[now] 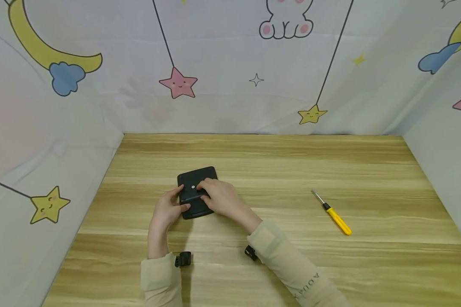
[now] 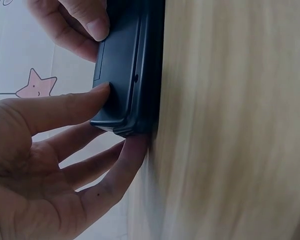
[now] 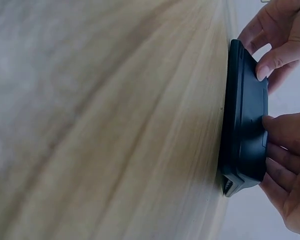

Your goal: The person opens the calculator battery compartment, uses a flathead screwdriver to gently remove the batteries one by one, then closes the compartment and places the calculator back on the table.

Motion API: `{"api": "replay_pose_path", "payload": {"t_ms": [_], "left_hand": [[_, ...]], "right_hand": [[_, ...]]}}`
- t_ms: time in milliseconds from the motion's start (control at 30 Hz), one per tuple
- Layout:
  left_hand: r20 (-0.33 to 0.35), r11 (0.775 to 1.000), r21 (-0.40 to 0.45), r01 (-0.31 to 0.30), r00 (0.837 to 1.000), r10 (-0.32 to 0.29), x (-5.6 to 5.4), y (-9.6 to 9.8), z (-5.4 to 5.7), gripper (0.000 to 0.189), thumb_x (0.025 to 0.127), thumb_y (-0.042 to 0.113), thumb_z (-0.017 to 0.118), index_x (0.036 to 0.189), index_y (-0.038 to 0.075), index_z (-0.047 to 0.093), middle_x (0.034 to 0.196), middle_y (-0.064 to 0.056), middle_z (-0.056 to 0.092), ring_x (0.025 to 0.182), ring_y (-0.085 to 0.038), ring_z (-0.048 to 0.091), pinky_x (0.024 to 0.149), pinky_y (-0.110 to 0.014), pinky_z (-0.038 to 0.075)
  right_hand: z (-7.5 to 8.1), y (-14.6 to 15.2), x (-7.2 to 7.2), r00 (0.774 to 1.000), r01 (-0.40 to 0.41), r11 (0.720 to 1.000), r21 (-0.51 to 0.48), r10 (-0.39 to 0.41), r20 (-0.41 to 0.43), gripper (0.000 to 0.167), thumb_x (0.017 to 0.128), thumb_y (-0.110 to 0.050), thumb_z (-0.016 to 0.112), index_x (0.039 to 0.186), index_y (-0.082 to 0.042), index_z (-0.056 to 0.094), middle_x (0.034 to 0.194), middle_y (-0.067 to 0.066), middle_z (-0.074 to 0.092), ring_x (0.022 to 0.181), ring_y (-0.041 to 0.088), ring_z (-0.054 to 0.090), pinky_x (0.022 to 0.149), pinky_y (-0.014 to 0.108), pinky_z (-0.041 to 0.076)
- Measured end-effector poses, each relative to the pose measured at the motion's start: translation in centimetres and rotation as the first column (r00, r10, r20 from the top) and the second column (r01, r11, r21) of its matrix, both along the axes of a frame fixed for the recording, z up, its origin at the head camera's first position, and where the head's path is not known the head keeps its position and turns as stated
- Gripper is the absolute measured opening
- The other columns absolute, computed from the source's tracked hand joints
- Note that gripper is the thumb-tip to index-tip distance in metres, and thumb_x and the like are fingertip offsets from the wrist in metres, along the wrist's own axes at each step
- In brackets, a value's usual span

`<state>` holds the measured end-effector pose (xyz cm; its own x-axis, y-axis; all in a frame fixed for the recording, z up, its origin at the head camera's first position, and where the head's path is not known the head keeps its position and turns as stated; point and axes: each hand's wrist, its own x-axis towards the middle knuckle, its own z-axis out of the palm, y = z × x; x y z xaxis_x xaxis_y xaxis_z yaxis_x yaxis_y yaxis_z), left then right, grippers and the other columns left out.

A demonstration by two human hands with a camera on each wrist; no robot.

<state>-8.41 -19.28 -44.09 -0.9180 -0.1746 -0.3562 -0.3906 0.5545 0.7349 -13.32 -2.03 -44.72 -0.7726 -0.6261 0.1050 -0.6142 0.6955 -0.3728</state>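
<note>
A flat black device [image 1: 198,175] with rounded corners lies on the table, left of the middle. Its upward face has a small pale round spot, a raised ridge across it and a panel seam; its exact kind I cannot tell. My left hand [image 1: 167,209] grips its left side, thumb on the near part of the face and fingers along the edge. From the right, my right hand [image 1: 223,198] reaches over, thumb and fingertips curled at the ridge. In the left wrist view the device's side [image 2: 122,75] shows a groove and a small hole.
A screwdriver [image 1: 337,220] with a yellow handle lies on the wooden table [image 1: 276,166] to the right, metal tip pointing away. Patterned white cloth [image 1: 223,111] hangs behind the table and on both sides. Black wrist cameras [image 1: 183,259] sit by the sleeves.
</note>
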Motion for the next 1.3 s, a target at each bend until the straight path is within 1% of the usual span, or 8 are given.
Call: {"api": "replay_pose_path", "payload": {"t_ms": [200,367,500,700,967,1167,1300], "left_hand": [[-0.005,1.000,-0.016,0.012,1.000,-0.012,-0.07,-0.05,-0.07,0.068,0.087,0.006,0.066,0.149,0.012,0.037,0.149,-0.023,0.036,0.110,-0.035,0.053,0.084,-0.037,0.046],[0.006,1.000,-0.022,0.012,1.000,-0.012,-0.06,-0.01,-0.05,0.068,0.087,0.007,0.066,0.149,0.013,0.037,0.149,-0.023,0.035,0.108,-0.034,0.051,0.084,-0.037,0.044],[0.009,1.000,-0.023,0.010,1.000,-0.010,-0.07,0.12,0.03,0.068,0.087,0.006,0.066,0.149,0.012,0.037,0.150,-0.023,0.034,0.107,-0.033,0.050,0.086,-0.038,0.043],[-0.005,1.000,-0.022,0.013,1.000,-0.013,-0.11,0.29,0.10,0.068,0.087,0.006,0.066,0.148,0.011,0.038,0.148,-0.024,0.036,0.103,-0.032,0.050,0.082,-0.035,0.043],[-0.003,1.000,-0.012,0.009,1.000,-0.009,-0.04,0.34,0.04,0.067,0.087,0.005,0.065,0.148,0.011,0.037,0.150,-0.024,0.034,0.112,-0.035,0.051,0.091,-0.042,0.045],[0.005,1.000,0.001,0.009,1.000,-0.009,0.03,0.22,0.07,0.068,0.088,0.005,0.065,0.149,0.011,0.036,0.149,-0.023,0.033,0.116,-0.037,0.050,0.094,-0.043,0.045],[0.016,1.000,0.000,0.008,1.000,-0.008,0.14,0.09,0.09,0.068,0.089,0.007,0.065,0.149,0.013,0.035,0.149,-0.022,0.033,0.117,-0.037,0.049,0.093,-0.043,0.044]], "right_hand": [[0.00,-0.06,-0.07,1.000,0.008,1.000,0.013,-0.008,-0.011,0.024,0.092,-0.025,0.065,0.114,-0.018,0.067,0.108,-0.003,0.067,0.095,0.012,0.066,0.077,0.029,0.054],[0.11,-0.10,-0.01,1.000,0.018,1.000,0.021,-0.018,-0.015,0.023,0.091,-0.026,0.065,0.113,-0.019,0.067,0.108,-0.003,0.067,0.097,0.012,0.066,0.078,0.029,0.054],[0.10,-0.14,0.01,0.999,0.024,0.999,0.026,-0.024,-0.026,0.022,0.091,-0.025,0.065,0.112,-0.019,0.067,0.106,-0.004,0.067,0.096,0.012,0.067,0.077,0.029,0.054],[0.04,-0.11,-0.02,0.999,0.032,0.999,0.023,-0.031,-0.042,0.021,0.090,-0.024,0.066,0.111,-0.019,0.067,0.105,-0.004,0.067,0.094,0.012,0.067,0.075,0.028,0.054],[0.05,-0.18,0.03,0.999,0.036,0.999,0.037,-0.035,-0.041,0.021,0.090,-0.024,0.066,0.111,-0.019,0.067,0.105,-0.004,0.067,0.093,0.013,0.067,0.075,0.028,0.054],[0.37,-0.55,-0.02,0.999,0.038,0.997,0.072,-0.035,-0.042,0.020,0.089,-0.023,0.067,0.109,-0.019,0.067,0.105,-0.005,0.066,0.090,0.011,0.066,0.072,0.025,0.053],[0.68,-0.83,-0.10,0.999,0.021,0.994,0.109,-0.016,-0.050,0.020,0.089,-0.022,0.068,0.109,-0.018,0.067,0.105,-0.004,0.066,0.090,0.011,0.065,0.072,0.025,0.054]]}}
